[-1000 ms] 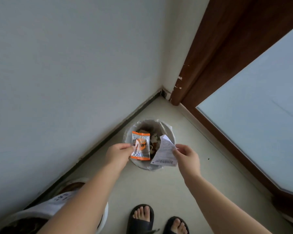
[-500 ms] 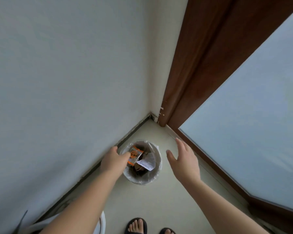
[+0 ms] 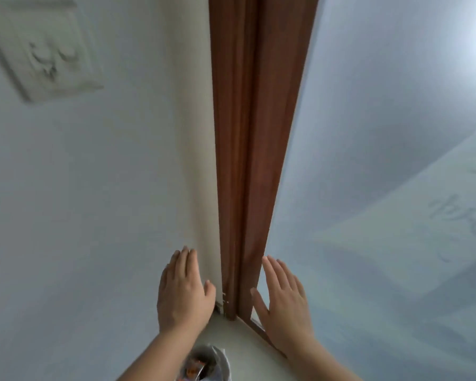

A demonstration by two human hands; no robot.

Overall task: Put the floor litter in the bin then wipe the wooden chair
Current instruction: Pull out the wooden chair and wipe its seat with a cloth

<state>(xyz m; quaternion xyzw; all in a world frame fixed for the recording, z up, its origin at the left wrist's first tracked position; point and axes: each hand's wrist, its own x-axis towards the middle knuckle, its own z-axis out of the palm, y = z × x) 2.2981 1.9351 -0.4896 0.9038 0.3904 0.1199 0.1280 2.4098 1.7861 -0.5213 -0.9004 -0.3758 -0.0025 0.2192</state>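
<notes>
Two empty, open grips: left hand [image 3: 183,292] and right hand [image 3: 283,294] hover; the bin [image 3: 210,362] lies at six o'clock, nearer the left.

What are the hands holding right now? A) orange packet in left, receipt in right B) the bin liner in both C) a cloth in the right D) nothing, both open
D: the left hand and right hand are both spread flat and empty, above the bin at the frame bottom.
</notes>
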